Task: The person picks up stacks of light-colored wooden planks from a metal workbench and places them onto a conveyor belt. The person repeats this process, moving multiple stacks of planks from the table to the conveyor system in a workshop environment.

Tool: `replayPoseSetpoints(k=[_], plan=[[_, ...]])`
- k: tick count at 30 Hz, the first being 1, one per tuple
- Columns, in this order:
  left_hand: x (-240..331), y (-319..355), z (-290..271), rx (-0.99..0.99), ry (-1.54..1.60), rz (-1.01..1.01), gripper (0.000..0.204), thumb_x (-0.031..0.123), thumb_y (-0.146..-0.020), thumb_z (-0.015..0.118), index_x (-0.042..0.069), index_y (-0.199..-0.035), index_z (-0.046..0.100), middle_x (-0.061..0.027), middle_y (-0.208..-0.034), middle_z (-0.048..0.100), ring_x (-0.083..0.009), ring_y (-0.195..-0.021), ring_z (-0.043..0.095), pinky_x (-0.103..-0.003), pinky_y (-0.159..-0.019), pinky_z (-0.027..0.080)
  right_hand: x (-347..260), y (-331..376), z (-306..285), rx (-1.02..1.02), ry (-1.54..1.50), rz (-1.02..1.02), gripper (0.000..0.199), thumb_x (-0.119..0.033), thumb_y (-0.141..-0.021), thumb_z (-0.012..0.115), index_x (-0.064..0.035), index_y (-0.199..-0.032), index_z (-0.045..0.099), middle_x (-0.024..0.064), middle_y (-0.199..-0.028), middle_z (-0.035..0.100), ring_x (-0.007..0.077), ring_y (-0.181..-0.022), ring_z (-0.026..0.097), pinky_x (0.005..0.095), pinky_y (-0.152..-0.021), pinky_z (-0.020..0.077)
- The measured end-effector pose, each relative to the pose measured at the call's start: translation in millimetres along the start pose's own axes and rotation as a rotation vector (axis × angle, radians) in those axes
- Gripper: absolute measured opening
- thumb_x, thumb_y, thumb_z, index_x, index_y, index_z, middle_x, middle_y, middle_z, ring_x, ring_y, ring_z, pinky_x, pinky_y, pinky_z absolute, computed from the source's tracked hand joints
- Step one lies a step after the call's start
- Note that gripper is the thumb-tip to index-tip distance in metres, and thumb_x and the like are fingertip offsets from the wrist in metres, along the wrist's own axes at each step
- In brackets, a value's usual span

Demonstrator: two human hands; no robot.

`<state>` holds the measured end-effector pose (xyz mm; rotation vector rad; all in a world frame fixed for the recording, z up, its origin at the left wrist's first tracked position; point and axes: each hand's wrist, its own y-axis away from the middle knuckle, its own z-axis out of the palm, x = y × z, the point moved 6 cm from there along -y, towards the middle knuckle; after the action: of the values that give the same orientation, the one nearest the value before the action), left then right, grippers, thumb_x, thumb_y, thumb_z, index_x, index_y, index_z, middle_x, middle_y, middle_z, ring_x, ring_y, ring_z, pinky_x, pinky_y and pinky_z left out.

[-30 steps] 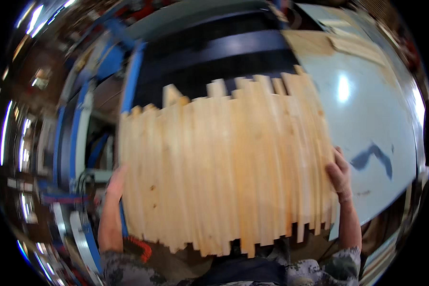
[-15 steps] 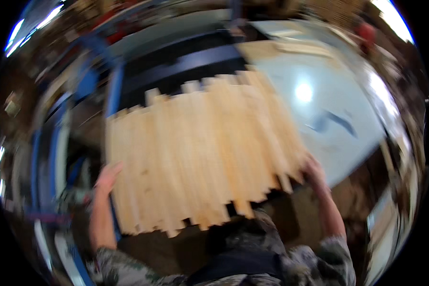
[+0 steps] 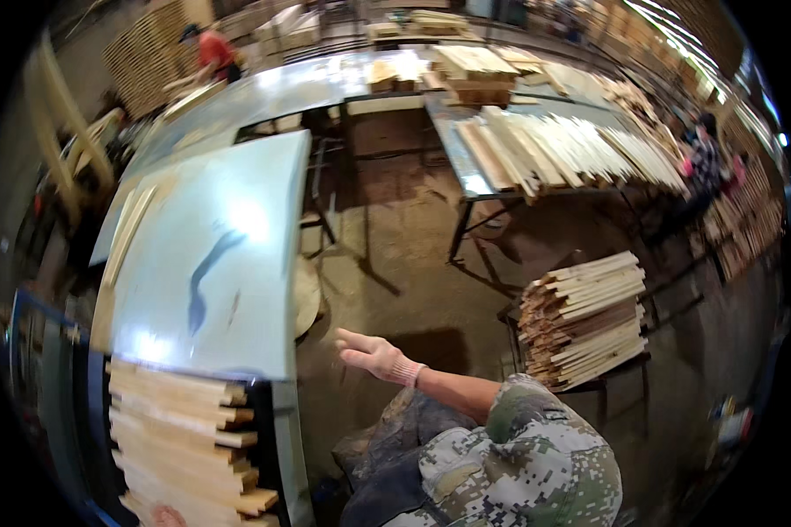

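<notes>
My right hand point(image 3: 373, 356), in a pale knitted glove, is in the air to the right of a light blue metal tabletop point(image 3: 224, 307). Its fingers are stretched out and nothing is in them. Closest to it are the tabletop's right edge and the floor beyond. At the lower left, pale wooden strips point(image 3: 180, 439) lie side by side with uneven ends, on a dark surface that adjoins the tabletop. My left hand is out of the picture.
A stack of wooden strips point(image 3: 584, 321) stands to the right. Farther back, another table point(image 3: 453, 158) carries rows of strips. Two narrow strips point(image 3: 132, 224) lie along the tabletop's left side. A person in red point(image 3: 213, 53) works at the far left, another person point(image 3: 705, 162) at the right.
The view has swung to the right. Both hands were at the sides of the wooden strips; now my right hand is off them and my left hand has gone out of view.
</notes>
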<state>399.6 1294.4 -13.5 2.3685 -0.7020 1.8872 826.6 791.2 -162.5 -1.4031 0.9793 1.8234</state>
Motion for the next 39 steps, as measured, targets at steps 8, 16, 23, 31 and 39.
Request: replayPoseSetpoints(k=[8,16,23,31,39], plan=[[109.1,126.4,487.6,-1.078,0.221,-0.36,0.055,0.022,-0.102,0.065,-0.003,-0.15,0.056,-0.0141,-0.132,0.069,-0.0273,-0.119,0.066,-0.041,-0.107,0.052,55.5,135.7,-284.5,0.462,0.325,0.354,0.075,-0.042,-0.105,0.067,0.0031,-0.16,0.045,0.02,-0.157,0.058,0.0262,-0.145,0.055,0.0352,-0.119,0.0423],[-147.5,292.3,684.1,-1.256,0.116,-1.182,0.025,0.021,-0.09,0.062,0.015,-0.066,0.055,-0.0003,-0.062,0.049,-0.0167,-0.059,0.049,-0.034,-0.053,0.034,66.0,157.4,-404.7,0.677,0.184,0.53,0.072,-0.042,-0.104,0.066,0.0044,-0.156,0.05,0.0216,-0.16,0.054,0.0306,-0.149,0.051,0.0373,-0.122,0.0401],[-221.1,301.5,741.7,-1.901,-1.213,-0.13,0.029,0.035,-0.095,0.064,0.007,-0.102,0.074,-0.0145,-0.104,0.075,-0.033,-0.1,0.071,-0.046,-0.09,0.056,83.2,107.5,-482.7,0.734,0.18,0.59,0.079,-0.051,-0.102,0.064,0.0047,-0.156,0.05,0.0222,-0.159,0.054,0.0339,-0.15,0.05,0.0381,-0.123,0.0393],[-175.3,288.1,1025.2,-2.271,-1.348,0.696,0.037,0.034,-0.095,0.068,0.008,-0.119,0.075,-0.0195,-0.12,0.077,-0.04,-0.11,0.071,-0.048,-0.1,0.055,-2.0,-6.1,-636.3,0.653,0.552,0.569,0.079,-0.056,-0.103,0.059,0.0023,-0.156,0.051,0.0249,-0.159,0.052,0.0352,-0.151,0.047,0.039,-0.126,0.0352],[190.3,447.0,1373.9,-1.913,-0.155,-0.505,0.045,0.034,-0.099,0.069,-0.001,-0.128,0.069,-0.0099,-0.107,0.072,-0.0234,-0.108,0.065,-0.037,-0.095,0.051,-125.3,-27.0,-859.4,1.264,0.615,0.275,0.071,-0.038,-0.096,0.072,-0.0005,-0.153,0.054,0.027,-0.139,0.068,0.0394,-0.13,0.066,0.0427,-0.111,0.0503]])
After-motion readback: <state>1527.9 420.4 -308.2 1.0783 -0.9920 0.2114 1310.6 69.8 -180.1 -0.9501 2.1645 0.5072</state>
